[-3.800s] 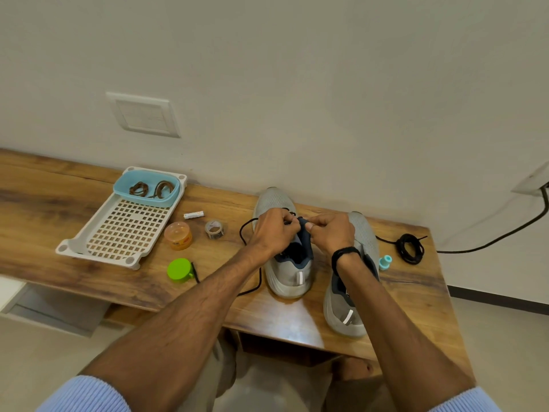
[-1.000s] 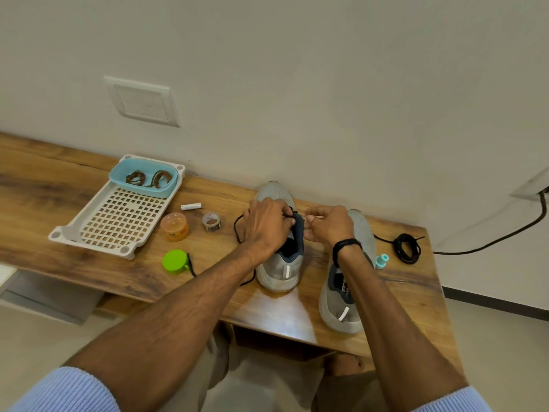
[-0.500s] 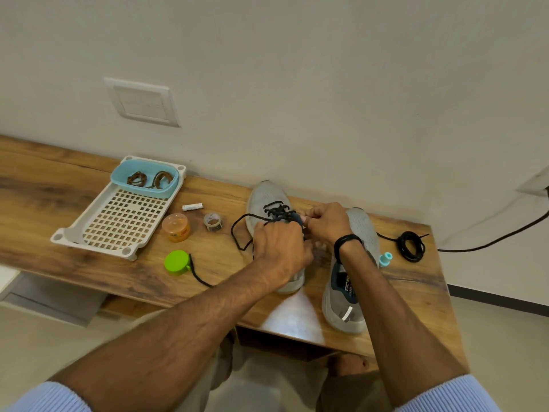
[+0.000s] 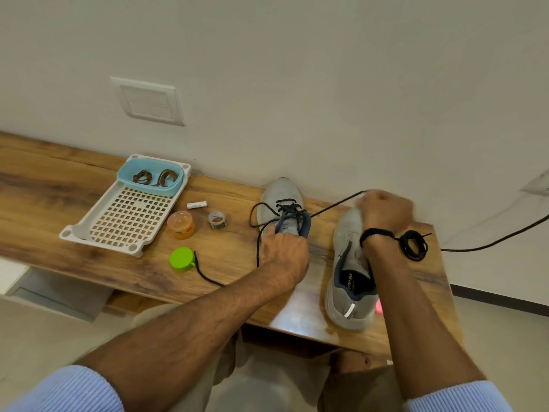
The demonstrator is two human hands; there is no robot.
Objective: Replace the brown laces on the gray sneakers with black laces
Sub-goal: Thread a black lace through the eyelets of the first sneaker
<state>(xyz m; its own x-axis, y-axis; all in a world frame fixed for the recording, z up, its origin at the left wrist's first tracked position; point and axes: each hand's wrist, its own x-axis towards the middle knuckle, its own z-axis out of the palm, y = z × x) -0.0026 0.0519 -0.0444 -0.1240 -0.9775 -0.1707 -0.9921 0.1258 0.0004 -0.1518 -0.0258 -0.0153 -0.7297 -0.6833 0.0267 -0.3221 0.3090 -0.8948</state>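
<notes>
Left hand grips gray sneaker at collar. Right hand, fisted, holds black lace taut over counter.

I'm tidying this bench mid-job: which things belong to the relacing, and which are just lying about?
Job: half-laced gray sneaker, unlaced gray sneaker, threaded black lace, coiled black lace, brown laces in blue tub.
Lying about: white slotted tray, orange jar, tape roll, green round lid, white tube.

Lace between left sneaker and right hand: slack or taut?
Taut: the black lace runs straight from the left sneaker, held by the left hand, to the gripping right hand.
</notes>
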